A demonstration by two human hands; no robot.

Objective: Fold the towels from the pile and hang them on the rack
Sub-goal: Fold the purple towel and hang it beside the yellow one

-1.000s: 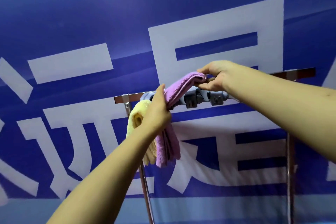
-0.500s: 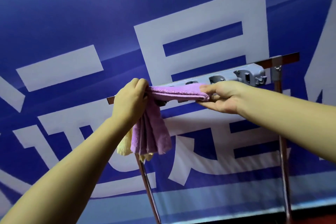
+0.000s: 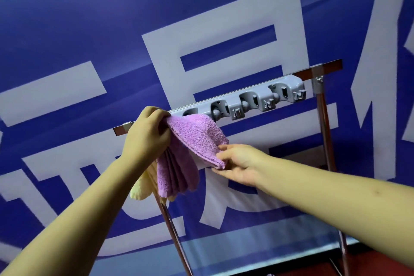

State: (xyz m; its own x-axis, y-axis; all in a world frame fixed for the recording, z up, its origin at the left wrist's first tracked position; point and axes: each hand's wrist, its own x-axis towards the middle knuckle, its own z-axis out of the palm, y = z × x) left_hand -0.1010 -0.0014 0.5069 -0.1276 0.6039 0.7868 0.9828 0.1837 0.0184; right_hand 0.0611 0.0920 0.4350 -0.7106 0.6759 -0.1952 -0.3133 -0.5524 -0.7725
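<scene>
While the left hand (image 3: 146, 135) grips the purple towel (image 3: 197, 139) at the rack (image 3: 257, 103), the right hand (image 3: 238, 164) pinches its near corner beside a yellow towel (image 3: 141, 188).

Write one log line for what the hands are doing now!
left hand: grips purple towel at rack | right hand: pinches towel edge | yellow towel: hanging

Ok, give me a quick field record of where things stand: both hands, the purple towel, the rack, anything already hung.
left hand: grips the purple towel at the rack bar
right hand: pinches the towel's lower folded edge
purple towel: folded, draped at the bar's left end, layers hanging below
yellow towel: hangs behind the purple one, mostly hidden
rack: metal bar on legs
grey hook strip: along the bar, visible hooks bare
backdrop: blue banner, white characters
</scene>
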